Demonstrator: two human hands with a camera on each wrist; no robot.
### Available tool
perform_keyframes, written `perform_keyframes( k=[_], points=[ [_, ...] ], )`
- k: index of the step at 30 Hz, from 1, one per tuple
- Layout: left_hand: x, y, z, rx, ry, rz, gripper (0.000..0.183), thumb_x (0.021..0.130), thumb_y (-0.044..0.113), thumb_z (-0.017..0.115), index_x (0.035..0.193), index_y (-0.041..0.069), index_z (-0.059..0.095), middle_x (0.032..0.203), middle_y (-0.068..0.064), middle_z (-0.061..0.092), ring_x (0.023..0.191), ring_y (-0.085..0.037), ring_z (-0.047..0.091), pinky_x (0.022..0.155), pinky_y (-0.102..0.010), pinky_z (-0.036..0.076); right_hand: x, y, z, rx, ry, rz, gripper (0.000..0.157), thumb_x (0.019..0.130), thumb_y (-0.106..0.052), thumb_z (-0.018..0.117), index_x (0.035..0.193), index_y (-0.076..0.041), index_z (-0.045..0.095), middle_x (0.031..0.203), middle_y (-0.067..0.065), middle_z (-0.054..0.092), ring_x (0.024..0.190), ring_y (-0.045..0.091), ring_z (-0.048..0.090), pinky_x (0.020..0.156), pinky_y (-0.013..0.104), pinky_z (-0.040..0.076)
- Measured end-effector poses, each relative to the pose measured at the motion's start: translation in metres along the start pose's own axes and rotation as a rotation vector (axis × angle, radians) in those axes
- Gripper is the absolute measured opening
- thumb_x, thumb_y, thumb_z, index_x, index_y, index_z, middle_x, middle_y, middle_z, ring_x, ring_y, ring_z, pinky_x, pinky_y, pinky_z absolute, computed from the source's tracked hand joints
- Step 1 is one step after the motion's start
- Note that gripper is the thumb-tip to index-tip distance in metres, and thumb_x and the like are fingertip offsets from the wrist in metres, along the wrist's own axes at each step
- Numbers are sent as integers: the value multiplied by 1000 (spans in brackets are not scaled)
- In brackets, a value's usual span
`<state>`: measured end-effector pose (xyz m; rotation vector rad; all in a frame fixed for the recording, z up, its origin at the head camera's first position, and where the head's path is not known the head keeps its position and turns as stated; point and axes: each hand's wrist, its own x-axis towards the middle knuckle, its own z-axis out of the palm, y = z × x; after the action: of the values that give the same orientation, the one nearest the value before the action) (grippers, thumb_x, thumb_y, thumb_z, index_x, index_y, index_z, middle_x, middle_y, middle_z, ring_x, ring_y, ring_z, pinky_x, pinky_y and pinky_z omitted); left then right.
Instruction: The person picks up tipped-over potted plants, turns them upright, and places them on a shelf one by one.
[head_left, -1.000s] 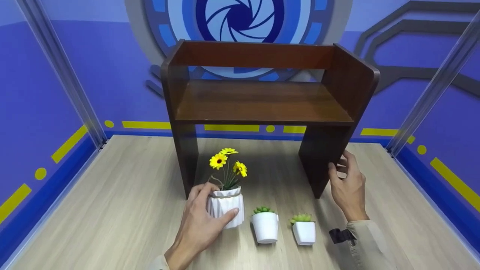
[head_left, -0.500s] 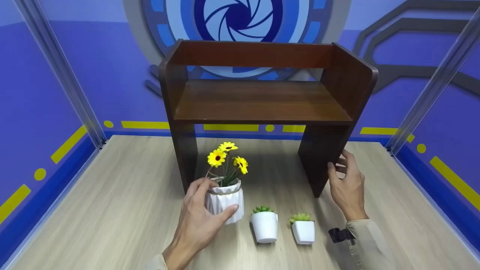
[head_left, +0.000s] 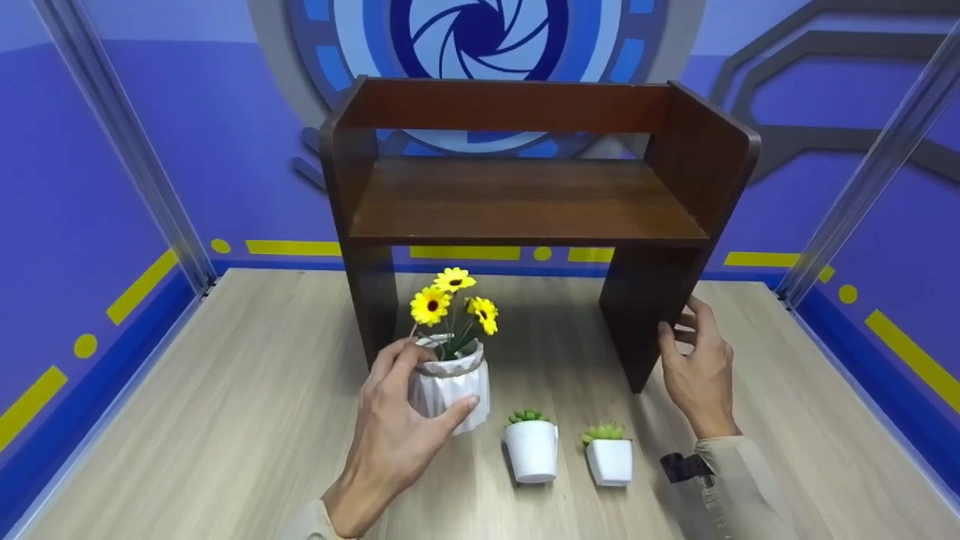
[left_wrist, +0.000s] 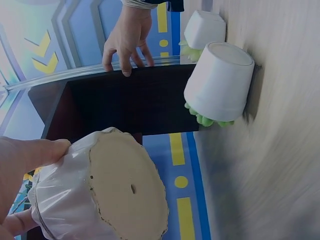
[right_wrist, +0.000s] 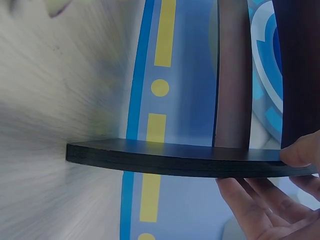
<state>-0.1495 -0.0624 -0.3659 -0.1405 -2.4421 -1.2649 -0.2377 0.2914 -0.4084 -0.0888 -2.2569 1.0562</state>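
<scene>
Yellow flowers (head_left: 430, 305) rise from a pleated white flowerpot (head_left: 459, 394) with a cord round its neck. My left hand (head_left: 397, 431) grips this pot by its side, thumb in front and fingers at the rim. In the left wrist view the pot's unglazed bottom (left_wrist: 131, 187) shows, tipped toward the camera and off the table. On the right, my right hand (head_left: 699, 379) holds the side panel of a dark brown wooden shelf (head_left: 525, 199). The right wrist view shows the thumb on one face of the panel (right_wrist: 170, 159) and the fingers on the other.
A round white succulent pot (head_left: 532, 452) and a smaller square one (head_left: 610, 461) stand on the wooden table (head_left: 247, 405) in front of the shelf, right of my left hand. Blue printed walls (head_left: 187, 135) with metal corner posts (head_left: 135, 150) enclose the table.
My left hand has lifted the potted flowers slightly upward, toward the shelf. My right hand keeps its hold on the side panel, and both succulents stay in place.
</scene>
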Motion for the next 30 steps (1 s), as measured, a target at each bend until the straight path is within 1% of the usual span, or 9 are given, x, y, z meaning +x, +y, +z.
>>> perform_keyframes(
  k=[7,13,17,21,30],
  points=[
    [2,9,-4,3,11,15,55,70,28,94,114,12,66,142,-11,53,125,-31,59,100,-54,54,1,0,0,10,11,-8,43,100,-20,62,141,-14,55,116,17,73,97,33,74,71,2,40],
    [2,13,-7,7,36,56,53,70,27,94,112,12,66,142,-11,53,126,-31,60,101,-55,54,1,1,1,9,-1,8,43,100,-21,61,142,-17,54,118,16,72,98,31,73,71,2,41],
    [3,16,-9,17,55,80,53,70,27,95,112,12,66,141,-10,54,127,-30,59,104,-54,52,1,0,1,10,-9,20,44,100,-22,60,143,-17,53,120,16,72,99,32,73,71,5,42],
    [5,19,-11,23,70,103,55,70,27,95,113,12,66,142,-10,53,129,-30,58,105,-54,52,1,0,0,11,-9,20,44,100,-21,60,143,-17,53,119,16,72,99,32,73,72,6,42],
    [6,25,-16,59,117,179,54,69,29,95,111,12,65,144,-14,51,126,-32,60,99,-53,55,1,1,0,17,-5,19,45,100,-21,61,143,-16,54,118,16,73,99,31,73,71,3,42]
  ],
)
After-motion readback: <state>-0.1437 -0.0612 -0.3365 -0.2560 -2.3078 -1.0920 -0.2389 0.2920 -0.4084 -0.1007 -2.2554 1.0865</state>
